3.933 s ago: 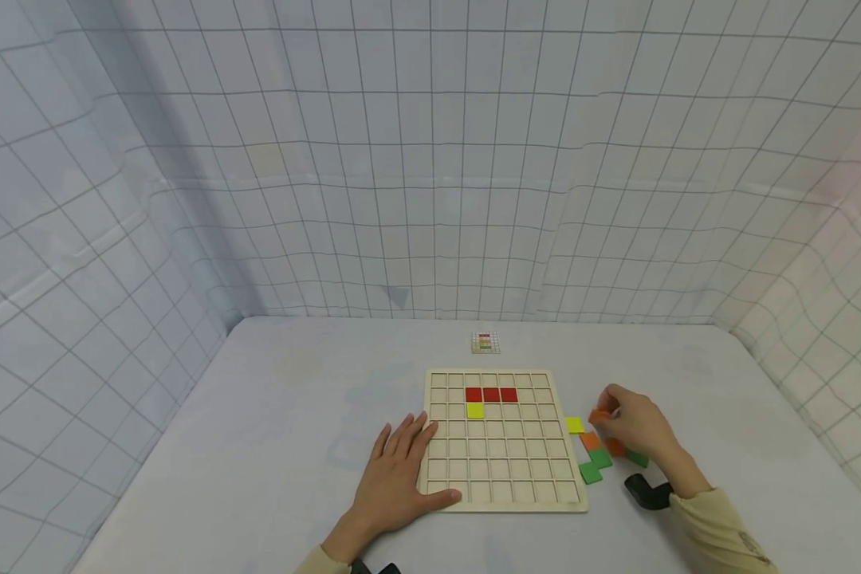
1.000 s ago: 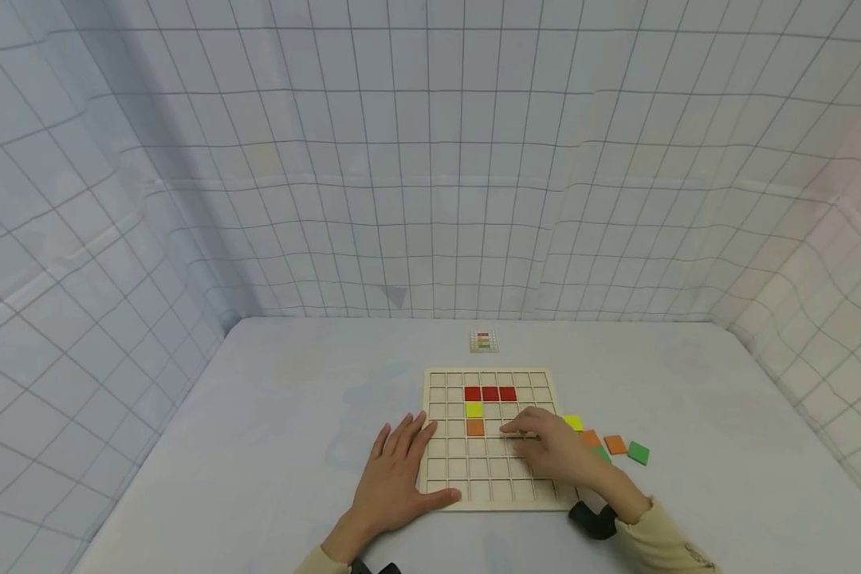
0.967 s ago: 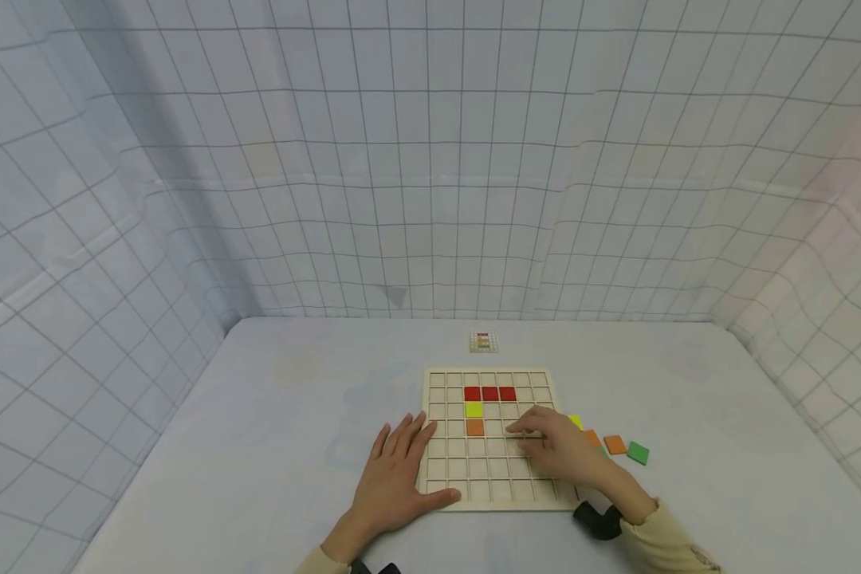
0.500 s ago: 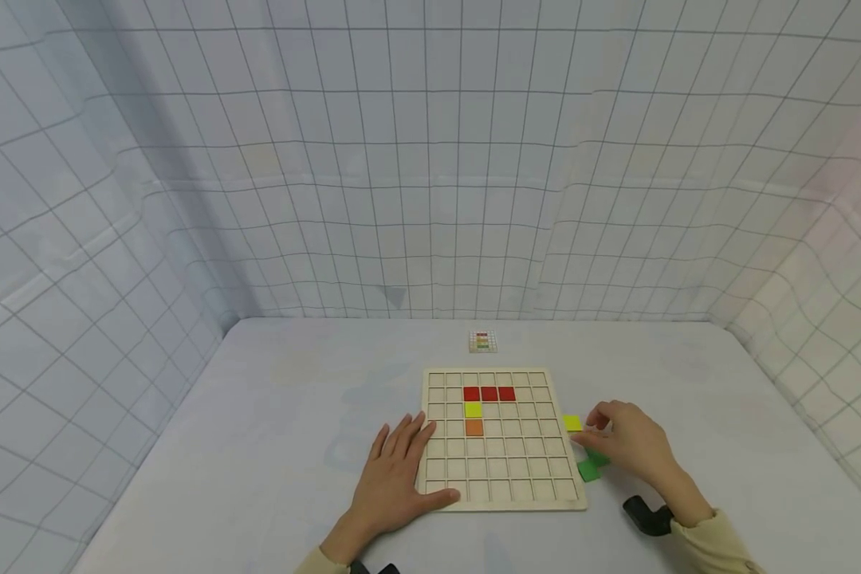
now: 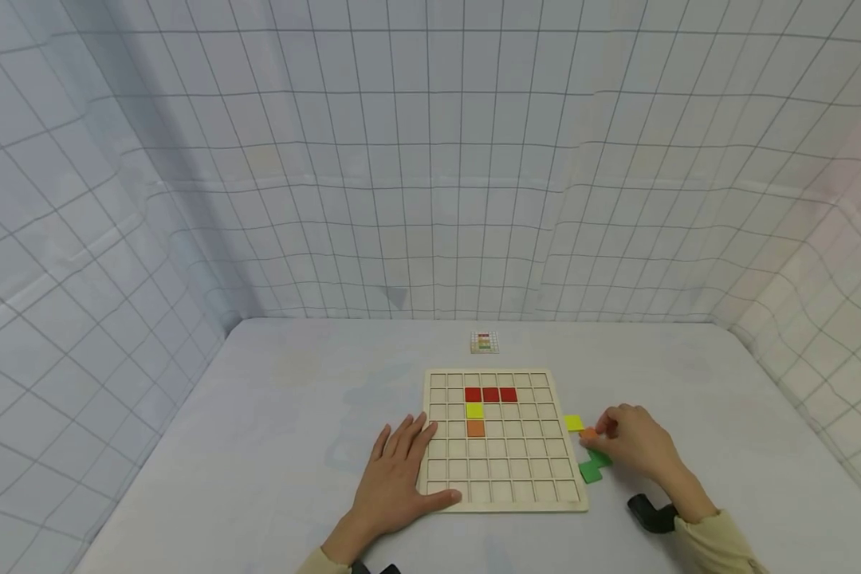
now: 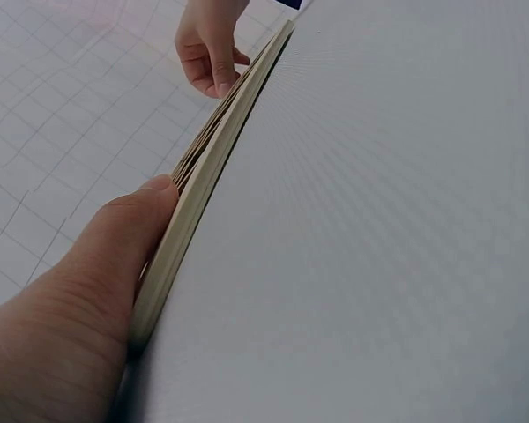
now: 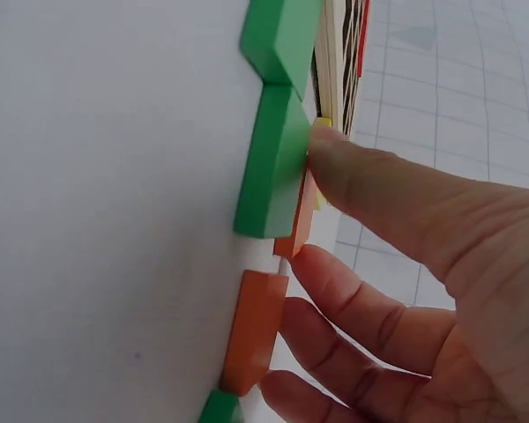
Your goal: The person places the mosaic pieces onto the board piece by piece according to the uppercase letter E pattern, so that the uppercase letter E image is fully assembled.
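Observation:
My left hand [image 5: 395,482] lies flat with spread fingers over the left edge of the wooden grid board [image 5: 505,506], thumb on its front rim. Right of the board, my right hand [image 5: 638,442] pinches an orange tile [image 7: 298,231] by its edges between thumb and index finger, low at the table. A yellow tile [image 5: 572,423] touches the board's right edge beside it. Two green tiles [image 5: 591,472] lie just in front. Another orange tile [image 7: 254,335] and a green tile [image 7: 220,408] sit under my curled fingers, hidden in the head view.
On the board, several red tiles [image 5: 491,395] form a row, with a yellow tile [image 5: 475,410] and an orange tile [image 5: 476,429] below its left end. Behind the board lies a small pattern card [image 5: 484,342]. A gridded white curtain [image 5: 430,199] surrounds the table.
An orange tile now lies in the board below the yellow one. My right hand has moved from over the board rightward to the loose tiles and taken hold of another orange tile.

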A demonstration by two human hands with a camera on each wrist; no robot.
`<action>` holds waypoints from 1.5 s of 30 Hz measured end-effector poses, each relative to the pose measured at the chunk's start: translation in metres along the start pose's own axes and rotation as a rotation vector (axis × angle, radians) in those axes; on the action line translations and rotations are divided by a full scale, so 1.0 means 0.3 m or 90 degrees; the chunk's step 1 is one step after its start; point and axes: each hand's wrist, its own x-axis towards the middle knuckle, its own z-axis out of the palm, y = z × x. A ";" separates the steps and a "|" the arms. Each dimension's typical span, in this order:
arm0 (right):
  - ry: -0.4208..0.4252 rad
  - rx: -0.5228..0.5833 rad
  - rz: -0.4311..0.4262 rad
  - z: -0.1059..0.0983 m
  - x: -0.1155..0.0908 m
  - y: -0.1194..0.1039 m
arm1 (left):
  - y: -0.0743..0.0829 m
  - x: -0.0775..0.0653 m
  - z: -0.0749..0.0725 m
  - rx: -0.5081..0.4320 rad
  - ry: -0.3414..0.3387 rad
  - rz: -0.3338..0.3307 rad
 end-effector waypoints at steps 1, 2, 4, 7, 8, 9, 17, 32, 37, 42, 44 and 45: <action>-0.003 0.002 0.004 -0.001 0.005 0.001 | 0.000 0.000 -0.001 0.001 0.001 0.000; -0.006 0.006 0.010 -0.003 0.010 0.001 | 0.000 0.000 -0.001 0.002 0.001 0.000; -0.012 0.013 0.019 -0.007 0.022 0.002 | 0.000 -0.001 -0.003 0.002 0.000 0.000; -0.020 0.022 0.034 -0.011 0.037 0.005 | 0.000 0.000 -0.005 0.002 -0.001 0.001; -0.022 0.025 0.037 -0.012 0.042 0.007 | 0.000 0.000 -0.006 0.003 -0.001 0.001; -0.024 0.028 0.039 -0.014 0.046 0.008 | 0.000 0.000 -0.006 0.004 -0.001 0.001; -0.032 0.071 0.041 -0.015 0.060 0.021 | 0.006 0.000 -0.007 -0.011 -0.006 -0.001; 0.014 0.088 0.031 -0.007 0.045 0.018 | 0.004 0.001 -0.010 -0.010 -0.010 -0.003; 0.036 0.073 0.009 -0.006 0.037 0.011 | 0.006 0.002 -0.013 -0.012 -0.007 -0.003; 0.052 0.070 0.013 -0.005 0.027 0.005 | 0.006 0.002 -0.013 -0.012 -0.010 -0.003; 0.062 0.068 0.015 -0.004 0.027 0.002 | 0.005 0.001 -0.012 -0.011 -0.012 -0.005; 0.067 0.070 0.012 -0.004 0.029 -0.001 | 0.005 0.000 -0.011 -0.010 -0.013 -0.007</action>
